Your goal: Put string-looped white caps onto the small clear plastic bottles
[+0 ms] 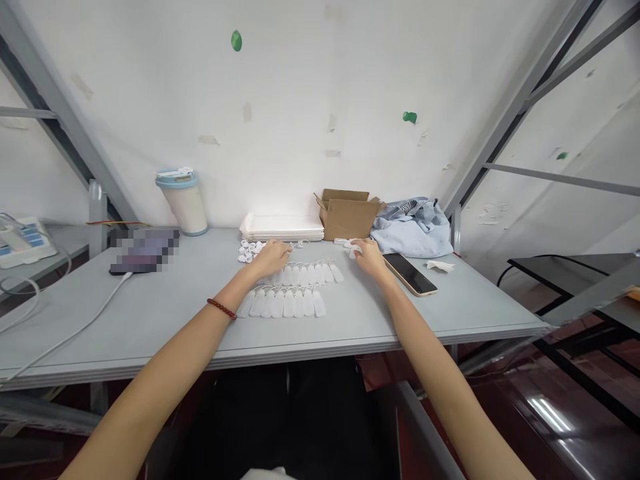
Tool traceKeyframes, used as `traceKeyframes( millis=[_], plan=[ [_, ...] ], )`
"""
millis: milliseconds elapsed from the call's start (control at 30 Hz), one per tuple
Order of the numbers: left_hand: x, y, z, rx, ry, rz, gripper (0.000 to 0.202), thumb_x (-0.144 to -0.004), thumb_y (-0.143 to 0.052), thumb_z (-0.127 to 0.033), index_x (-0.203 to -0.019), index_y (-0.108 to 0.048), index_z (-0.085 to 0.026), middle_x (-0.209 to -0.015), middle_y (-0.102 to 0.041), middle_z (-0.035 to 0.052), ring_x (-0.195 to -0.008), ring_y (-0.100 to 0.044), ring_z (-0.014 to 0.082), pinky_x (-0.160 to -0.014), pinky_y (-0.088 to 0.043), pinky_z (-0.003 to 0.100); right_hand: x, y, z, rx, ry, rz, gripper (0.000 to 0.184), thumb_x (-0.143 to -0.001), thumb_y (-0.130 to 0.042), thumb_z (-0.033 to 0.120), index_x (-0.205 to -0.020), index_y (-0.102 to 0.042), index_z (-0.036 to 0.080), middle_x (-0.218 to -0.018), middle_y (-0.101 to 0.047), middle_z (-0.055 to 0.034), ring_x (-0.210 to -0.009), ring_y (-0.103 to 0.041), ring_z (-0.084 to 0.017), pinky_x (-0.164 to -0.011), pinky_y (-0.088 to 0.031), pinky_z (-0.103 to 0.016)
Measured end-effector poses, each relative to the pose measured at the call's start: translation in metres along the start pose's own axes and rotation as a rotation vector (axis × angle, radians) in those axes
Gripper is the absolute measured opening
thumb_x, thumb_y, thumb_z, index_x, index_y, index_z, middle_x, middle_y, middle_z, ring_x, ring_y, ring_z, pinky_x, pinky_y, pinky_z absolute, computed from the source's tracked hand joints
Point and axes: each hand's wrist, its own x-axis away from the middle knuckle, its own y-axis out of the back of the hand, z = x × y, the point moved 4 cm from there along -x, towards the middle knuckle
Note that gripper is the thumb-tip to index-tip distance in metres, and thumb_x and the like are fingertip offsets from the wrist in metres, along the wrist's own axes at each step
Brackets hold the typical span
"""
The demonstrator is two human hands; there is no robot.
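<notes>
Two rows of translucent white tag-shaped pieces lie on the grey table, the front row [284, 303] nearer to me and the back row [313, 275] behind it. Thin white loops stick out from their tops. Over the left end of the back row is my left hand [274, 257], its fingers drawn together; what they hold, if anything, is too small to make out. A pile of small white round pieces [246, 251] sits just left of it. My right hand [371, 256] pinches a small translucent white piece [355, 251] beside the right end of the rows.
Behind my hands stand a stack of white sheets or trays [283, 228] and an open cardboard box [350, 217]. Light blue cloth [415, 230], a phone [410, 273] and a crumpled tissue [440, 266] lie right. A lidded cup [184, 203] and a cabled device [145, 252] are left.
</notes>
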Motion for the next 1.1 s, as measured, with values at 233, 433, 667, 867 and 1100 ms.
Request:
traceKeyframes(
  millis=[233,433,667,867,1100],
  plan=[
    [0.001,-0.001,-0.003,-0.035,0.114,0.118,0.035,-0.084,-0.035,-0.030,-0.082,-0.068,-0.021,-0.114,-0.067,0.0074,-0.117,-0.044,0.0344,-0.100,-0.031,0.051,-0.005,-0.016,-0.010,-0.002,0.072,0.108,0.029,-0.090,-0.048,0.019,-0.108,-0.070,0.013,-0.113,-0.066,-0.0155,-0.113,-0.055,-0.025,-0.101,-0.037,-0.037],
    [0.000,0.003,-0.003,-0.023,0.099,0.044,0.031,-0.081,-0.038,-0.029,-0.066,-0.063,-0.020,-0.100,-0.069,0.0105,-0.109,-0.049,0.0350,-0.096,-0.034,0.050,-0.003,-0.014,-0.008,-0.018,0.013,0.156,0.023,-0.083,-0.055,0.014,-0.097,-0.073,0.013,-0.105,-0.068,-0.0145,-0.102,-0.060,-0.023,-0.094,-0.041,-0.032],
    [0.005,0.033,-0.024,0.142,0.023,-0.183,0.033,-0.078,-0.039,-0.029,-0.079,-0.071,-0.020,-0.101,-0.072,0.0076,-0.104,-0.056,0.0271,-0.097,-0.038,0.038,0.000,-0.005,0.001,-0.228,-0.032,0.072,0.018,-0.073,-0.053,0.009,-0.086,-0.065,0.016,-0.090,-0.068,-0.0081,-0.088,-0.060,-0.021,-0.085,-0.044,-0.033],
    [0.021,0.046,-0.053,0.467,0.178,-0.105,0.038,-0.079,-0.045,-0.041,-0.083,-0.074,-0.017,-0.084,-0.072,0.0019,-0.069,-0.058,0.0182,-0.065,-0.045,0.029,0.004,-0.003,0.018,-0.835,-0.084,0.120,0.033,-0.062,-0.071,0.028,-0.088,-0.052,0.021,-0.098,-0.066,-0.0059,-0.090,-0.060,-0.018,-0.084,-0.047,-0.033],
    [0.023,0.036,-0.063,0.648,0.163,-0.021,0.032,-0.076,-0.051,-0.042,-0.080,-0.076,-0.021,-0.087,-0.072,0.0017,-0.083,-0.061,0.0219,-0.067,-0.046,0.030,0.014,0.003,0.038,-1.060,-0.032,0.233,0.042,-0.060,-0.076,0.034,-0.092,-0.051,0.023,-0.104,-0.066,-0.0048,-0.106,-0.057,-0.018,-0.088,-0.047,-0.033]
  ],
)
